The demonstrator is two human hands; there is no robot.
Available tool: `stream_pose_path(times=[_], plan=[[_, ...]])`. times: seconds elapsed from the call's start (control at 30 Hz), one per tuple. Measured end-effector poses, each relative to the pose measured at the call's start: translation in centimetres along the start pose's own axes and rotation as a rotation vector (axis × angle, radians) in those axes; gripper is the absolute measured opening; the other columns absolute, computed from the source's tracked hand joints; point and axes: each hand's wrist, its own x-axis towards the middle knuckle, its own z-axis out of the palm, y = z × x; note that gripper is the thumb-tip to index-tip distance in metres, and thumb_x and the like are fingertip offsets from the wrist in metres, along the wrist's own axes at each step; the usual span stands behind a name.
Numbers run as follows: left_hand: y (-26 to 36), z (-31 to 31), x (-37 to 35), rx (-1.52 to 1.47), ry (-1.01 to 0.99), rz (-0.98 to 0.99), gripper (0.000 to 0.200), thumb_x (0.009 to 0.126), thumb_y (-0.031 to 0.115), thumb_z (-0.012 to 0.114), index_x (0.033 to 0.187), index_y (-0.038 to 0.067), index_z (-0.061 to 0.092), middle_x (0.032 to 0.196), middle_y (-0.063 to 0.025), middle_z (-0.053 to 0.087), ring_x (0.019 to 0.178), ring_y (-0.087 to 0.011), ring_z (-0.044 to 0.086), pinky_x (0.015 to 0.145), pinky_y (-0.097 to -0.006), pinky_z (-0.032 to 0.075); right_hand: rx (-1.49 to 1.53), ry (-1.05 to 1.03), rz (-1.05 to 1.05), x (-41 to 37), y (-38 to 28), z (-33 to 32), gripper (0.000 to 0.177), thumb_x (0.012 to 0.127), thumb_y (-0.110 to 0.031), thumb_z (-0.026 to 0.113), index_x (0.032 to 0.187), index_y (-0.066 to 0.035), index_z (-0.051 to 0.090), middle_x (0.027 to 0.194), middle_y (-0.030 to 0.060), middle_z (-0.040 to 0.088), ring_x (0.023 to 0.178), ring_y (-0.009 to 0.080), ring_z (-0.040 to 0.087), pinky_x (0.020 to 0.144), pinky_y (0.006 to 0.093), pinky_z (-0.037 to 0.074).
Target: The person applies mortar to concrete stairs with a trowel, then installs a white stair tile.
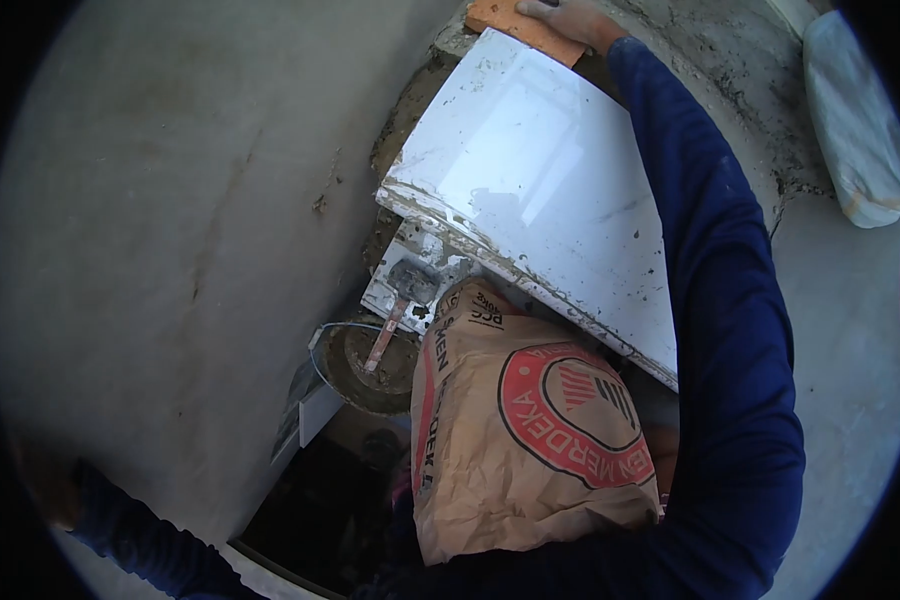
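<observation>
My right hand [578,22] reaches to the top of the view and grips the upper edge of an orange brick [523,27]. The brick borders the far edge of a glossy white tiled slab [560,170]. My left hand [48,490] is at the lower left by the grey wall, dark and partly cut off by the view's rim; its fingers cannot be made out. A brown paper cement bag [490,470] with a red round logo lies close to my body, below the slab.
A trowel-like tool with a worn handle [382,340] lies across a mortar bucket [345,380] and a lower white step [378,292]. The grey plastered wall [150,220] rises at left. A whitish sack [855,130] hangs or stands at upper right, beside rough cement [710,60].
</observation>
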Motion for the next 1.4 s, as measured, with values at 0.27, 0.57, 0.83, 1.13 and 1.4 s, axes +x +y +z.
stream_pose_path(times=[0.27, 0.57, 0.83, 1.13, 1.4], plan=[[-0.9, 0.8, -0.3, -0.128, 0.022, -0.056, 0.036, 0.097, 0.017, 0.058, 0.126, -0.004, 0.062, 0.132, -0.0198, 0.056, 0.125, -0.0338, 0.051, 0.104, -0.044, 0.042, 0.024, 0.213, -0.158, -4.9, -4.9, -1.6, 0.053, 0.093, -0.035, 0.062, 0.128, 0.003, 0.059, 0.124, 0.0239, 0.064, 0.115, 0.0356, 0.062, 0.099, 0.0394, 0.047], [0.5, -0.6, -0.8, -0.459, 0.136, -0.235, 0.034, 0.095, 0.011, 0.059, 0.125, -0.005, 0.063, 0.127, -0.0173, 0.061, 0.12, -0.032, 0.057, 0.102, -0.04, 0.045, 0.641, -0.76, -0.235, -35.2, -26.7, -18.1, 0.027, 0.084, -0.02, 0.076, 0.1, 0.001, 0.072, 0.097, 0.0148, 0.073, 0.09, 0.0257, 0.07, 0.083, 0.0328, 0.054], [7.1, -11.2, -8.1, -1.538, 0.12, -0.611, 0.032, 0.094, 0.006, 0.06, 0.124, -0.005, 0.063, 0.123, -0.0152, 0.066, 0.116, -0.0303, 0.062, 0.1, -0.0364, 0.048, -0.17, -0.695, 0.187, -48.5, -30.8, -2.6, 0.022, 0.078, -0.013, 0.061, 0.087, 0.004, 0.07, 0.084, 0.0245, 0.069, 0.076, 0.0404, 0.067, 0.073, 0.0412, 0.056], [15.2, -30.1, -20.8, -2.219, -0.927, -0.996, 0.071, 0.092, 0.041, 0.067, 0.146, 0.002, 0.041, 0.147, -0.02, 0.039, 0.135, -0.0313, 0.041, 0.101, -0.042, 0.045, 0.031, -0.017, 0.739, -55.1, -28.1, 1.5, 0.048, 0.086, -0.024, 0.052, 0.122, 0.007, 0.056, 0.116, 0.0339, 0.061, 0.107, 0.0452, 0.061, 0.096, 0.0483, 0.048], [15.6, -25.1, -21.0, -2.224, -1.006, -0.506, 0.078, 0.097, 0.04, 0.062, 0.151, -0.005, 0.029, 0.149, -0.0217, 0.039, 0.138, -0.0293, 0.039, 0.115, -0.038, 0.029, 0.129, -0.601, 0.35, -57.2, -33.7, 0.7, 0.025, 0.08, -0.008, 0.05, 0.094, -0.004, 0.07, 0.088, 0.0232, 0.068, 0.08, 0.0394, 0.066, 0.077, 0.0451, 0.052]])
